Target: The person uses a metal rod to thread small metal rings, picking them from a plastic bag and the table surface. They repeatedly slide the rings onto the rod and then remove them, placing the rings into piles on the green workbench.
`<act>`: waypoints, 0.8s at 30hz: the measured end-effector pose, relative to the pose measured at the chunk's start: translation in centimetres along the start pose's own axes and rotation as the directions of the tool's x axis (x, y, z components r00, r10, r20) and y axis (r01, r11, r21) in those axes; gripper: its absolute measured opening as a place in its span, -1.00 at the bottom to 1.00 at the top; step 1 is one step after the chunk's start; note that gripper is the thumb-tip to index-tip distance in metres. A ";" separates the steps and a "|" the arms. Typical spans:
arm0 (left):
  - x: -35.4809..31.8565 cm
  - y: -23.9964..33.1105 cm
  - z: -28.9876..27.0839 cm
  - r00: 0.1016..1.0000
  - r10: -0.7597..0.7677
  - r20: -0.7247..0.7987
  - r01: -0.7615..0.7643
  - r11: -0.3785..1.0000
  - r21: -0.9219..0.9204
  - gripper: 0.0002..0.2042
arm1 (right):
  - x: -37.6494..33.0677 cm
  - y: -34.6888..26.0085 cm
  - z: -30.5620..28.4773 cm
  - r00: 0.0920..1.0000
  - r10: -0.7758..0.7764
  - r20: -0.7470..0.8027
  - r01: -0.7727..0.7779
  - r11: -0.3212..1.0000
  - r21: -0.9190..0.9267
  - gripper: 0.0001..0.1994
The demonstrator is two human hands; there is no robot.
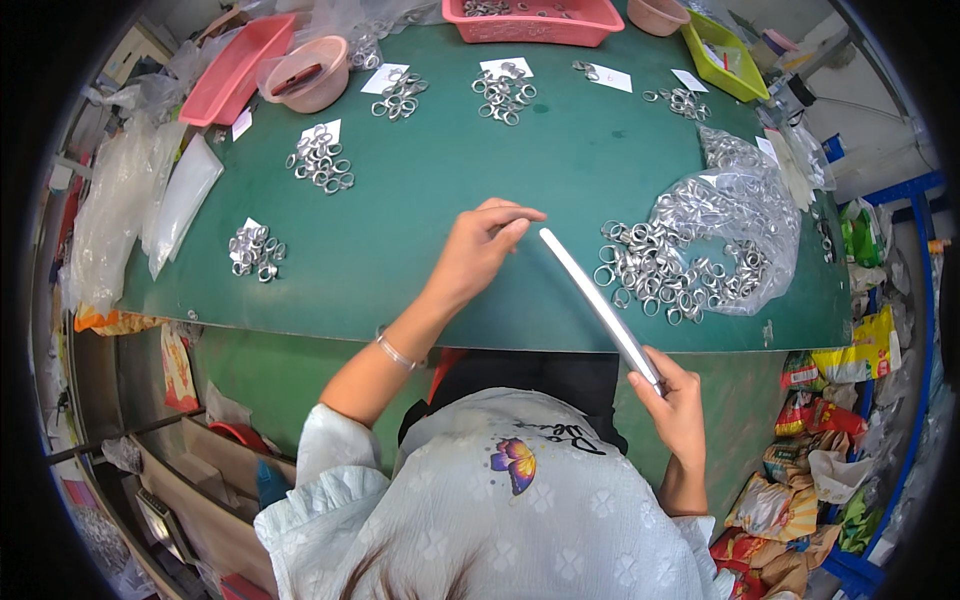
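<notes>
My right hand (674, 400) grips the thick lower end of a silver tapered ring mandrel (600, 305), which tilts up and left over the table's near edge. Close to its narrow tip is my left hand (485, 250), thumb and forefinger apart, with no ring visible between them. No ring shows on the mandrel. To the right lies a large heap of silver rings (665, 270), spilling from a clear plastic bag (775, 270). Smaller piles of rings (322, 162) sit beside white paper slips on the green table (430, 170), among them a middle pile (505, 95).
Pink trays (235, 75) and a pink bowl (325, 90) stand at the far left. Another pink tray (535, 30) is at the back, and a yellow-green basket (725, 65) at the far right. Plastic bags (120, 210) hang over the left edge. A blue rack (915, 330) stands at right.
</notes>
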State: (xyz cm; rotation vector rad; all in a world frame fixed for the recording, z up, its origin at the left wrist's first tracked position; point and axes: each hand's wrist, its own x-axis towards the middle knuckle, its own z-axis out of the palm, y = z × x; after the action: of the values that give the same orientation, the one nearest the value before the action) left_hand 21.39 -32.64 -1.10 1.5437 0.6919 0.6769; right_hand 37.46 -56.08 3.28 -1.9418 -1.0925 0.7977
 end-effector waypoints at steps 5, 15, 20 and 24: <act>5.4 -4.3 4.3 0.954 0.291 0.073 -0.292 0.842 0.454 -0.68 | 0.5 2.4 -0.5 0.978 0.136 -0.160 -0.108 0.979 0.170 -0.71; 6.5 -4.4 9.1 0.863 0.470 0.187 -0.465 0.592 0.659 -0.63 | 0.4 5.0 -2.3 0.928 0.237 -0.287 -0.081 0.881 0.466 -0.68; 6.4 -2.5 11.4 0.912 0.343 0.225 -0.401 0.630 0.665 -0.71 | 0.9 5.0 -2.3 0.924 0.236 -0.301 -0.048 0.851 0.522 -0.69; 6.8 -2.5 12.5 0.900 0.401 0.168 -0.424 0.724 0.544 -0.83 | 0.9 5.3 -2.4 0.926 0.231 -0.297 -0.036 0.840 0.541 -0.67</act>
State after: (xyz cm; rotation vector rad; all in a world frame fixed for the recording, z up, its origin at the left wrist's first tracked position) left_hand 35.24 -35.36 -4.38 2.3135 0.5417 0.8098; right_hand 41.93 -57.87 -0.08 -1.6066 -0.4517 0.6960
